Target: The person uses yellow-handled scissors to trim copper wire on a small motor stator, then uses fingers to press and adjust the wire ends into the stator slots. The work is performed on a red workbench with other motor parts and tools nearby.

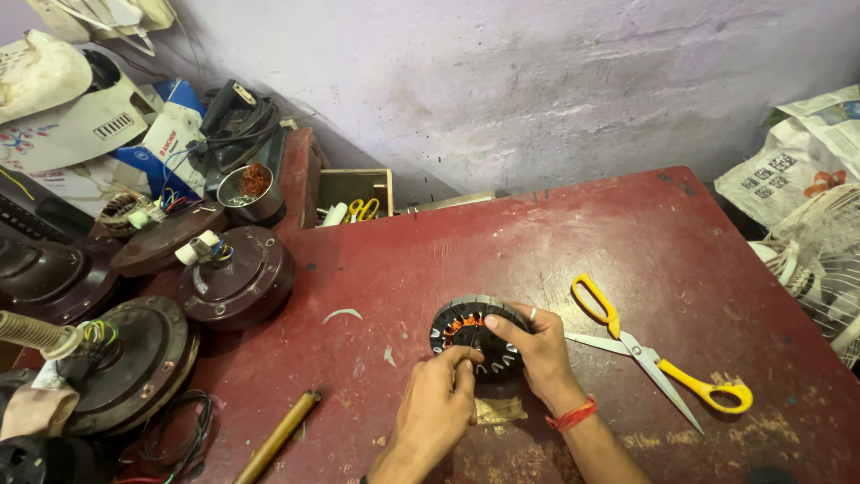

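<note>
A round slotted motor stator [461, 324] with copper windings lies on the dark red table [627, 242], near its front middle. My left hand [436, 410] rests at the stator's near edge, with its fingers curled against the core. My right hand [540, 357] lies over the stator's right side, thumb and fingers pressing on the top; it has a ring and a red thread around the wrist. A small yellowish scrap [500, 410] sits on the table between my wrists.
Yellow-handled scissors [649, 356] lie open just right of my right hand. A brass rod [278, 436] lies at the front left. Several brown fan motor housings [237, 278] crowd the left side. A small wooden box [355, 194] stands by the wall, a fan guard [820, 260] at the right.
</note>
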